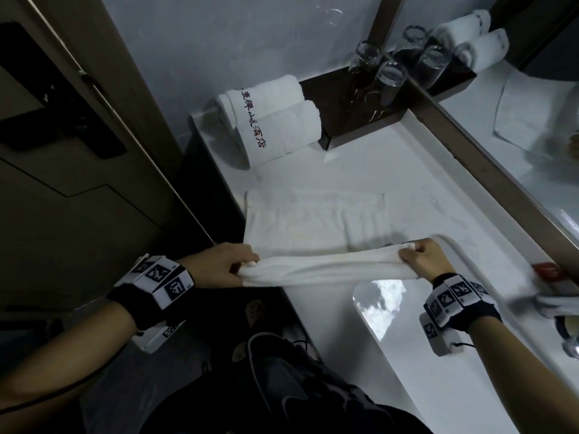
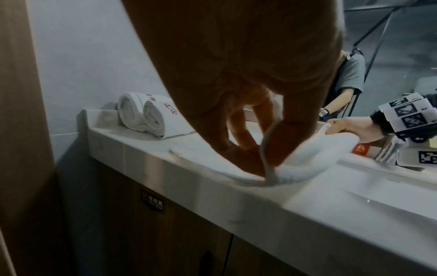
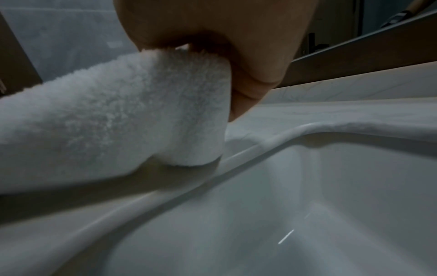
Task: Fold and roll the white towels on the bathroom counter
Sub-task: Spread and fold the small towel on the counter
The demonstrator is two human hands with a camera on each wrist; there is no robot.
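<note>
Both of our hands hold the same towel [image 1: 326, 267], which stretches as a long, narrow folded band between them, lifted just above the front edge of the tabletop [image 1: 438, 211]. Our left hand [image 1: 224, 266] pinches one end with curled fingers [image 2: 250, 149] closing on the bunched cloth; our right hand [image 1: 423, 258] grips the other end in a closed fist, with the thick pile bulging out below the thumb in the right wrist view.

Beyond the band, a second towel [image 1: 313, 219] lies flat on the tabletop, just behind the one we hold. Farther back, two rolled towels [image 1: 272, 120] with red lettering sit side by side against the wall, next to a dark tray [image 1: 360, 120] carrying upturned glasses [image 1: 388, 78].

The sink basin [image 3: 307, 205] opens directly beneath our right hand, and we judge this the main risk. If that grip slackens, the free end could drop into the basin, and any water there would wet it. The band also looks loosely gathered rather than crisply creased, so uneven tension between our hands may let the layers slip apart. Setting it down over the flat towel could also drag that one out of square.
</note>
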